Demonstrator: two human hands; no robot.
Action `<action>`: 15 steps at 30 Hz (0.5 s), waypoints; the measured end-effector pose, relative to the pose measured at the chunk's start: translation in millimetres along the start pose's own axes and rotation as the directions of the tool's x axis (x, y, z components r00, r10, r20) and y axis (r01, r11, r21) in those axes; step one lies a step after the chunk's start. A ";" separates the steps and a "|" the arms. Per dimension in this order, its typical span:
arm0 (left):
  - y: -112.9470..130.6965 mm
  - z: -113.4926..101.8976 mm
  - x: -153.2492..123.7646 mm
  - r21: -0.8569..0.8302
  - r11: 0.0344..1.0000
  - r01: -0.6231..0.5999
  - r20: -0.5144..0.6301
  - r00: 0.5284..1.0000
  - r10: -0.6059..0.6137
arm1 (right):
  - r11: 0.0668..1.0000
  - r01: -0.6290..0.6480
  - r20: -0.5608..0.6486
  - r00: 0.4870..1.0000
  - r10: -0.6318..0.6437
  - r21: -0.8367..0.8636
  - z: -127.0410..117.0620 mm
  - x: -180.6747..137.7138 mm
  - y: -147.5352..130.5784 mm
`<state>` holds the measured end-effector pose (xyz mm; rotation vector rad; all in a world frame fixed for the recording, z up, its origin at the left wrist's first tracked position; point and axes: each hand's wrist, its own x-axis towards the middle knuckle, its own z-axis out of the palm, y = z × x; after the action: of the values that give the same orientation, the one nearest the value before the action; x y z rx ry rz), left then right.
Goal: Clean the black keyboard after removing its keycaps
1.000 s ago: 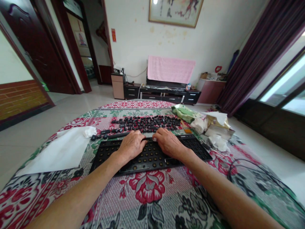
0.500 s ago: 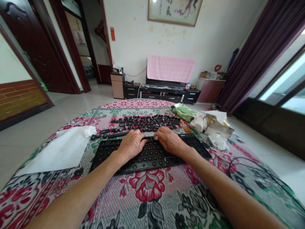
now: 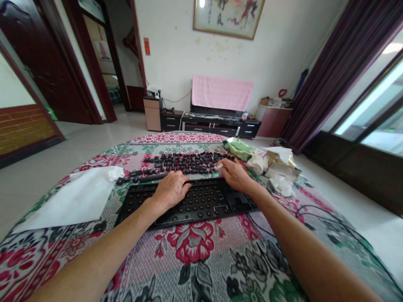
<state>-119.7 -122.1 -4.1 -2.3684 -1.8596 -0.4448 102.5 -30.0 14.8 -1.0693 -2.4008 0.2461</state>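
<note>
A black keyboard (image 3: 201, 204) with its keycaps off lies on the flowered tablecloth, its round key mounts bare. My left hand (image 3: 172, 188) is closed on the keyboard's far edge, left of the middle, thumb over the top face. Above the far edge, further right, my right hand (image 3: 234, 174) pinches a small wad of white tissue (image 3: 219, 167). Loose black keycaps (image 3: 185, 161) lie in a heap just beyond the keyboard.
To the left lies a white sheet (image 3: 72, 201) with a crumpled tissue (image 3: 116, 173) on it. A green package (image 3: 241, 149), an open tissue pack (image 3: 281, 165) and a crumpled tissue (image 3: 282, 185) sit at the right. A black cable (image 3: 333, 218) trails off the right side.
My right hand has moved right along the keyboard's far edge with the tissue, lifting off its surface. My left hand keeps its place on the keyboard. The view has shifted slightly.
</note>
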 end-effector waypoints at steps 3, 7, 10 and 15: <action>-0.6 1.3 -0.5 -0.008 1.000 -0.010 -0.013 1.000 0.010 | 0.994 -0.026 0.017 1.000 0.024 0.103 -4.2 -2.5 10.8; -0.5 1.7 -1.1 -0.014 1.000 -0.001 -0.026 1.000 0.000 | 0.988 0.000 0.046 0.999 -0.007 0.156 -5.5 -11.3 18.5; -0.5 0.9 -0.7 -0.013 1.000 0.000 -0.016 1.000 0.000 | 0.988 -0.064 0.013 0.998 0.063 0.140 -4.1 -14.1 18.0; -2.2 1.6 0.3 -0.012 1.000 -0.016 -0.013 1.000 0.016 | 0.992 -0.080 -0.054 0.995 0.085 0.092 1.4 -11.3 11.1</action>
<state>-121.5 -120.8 -5.7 -2.3802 -1.8369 -0.4695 115.4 -30.7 5.5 -1.1205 -2.2744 0.3440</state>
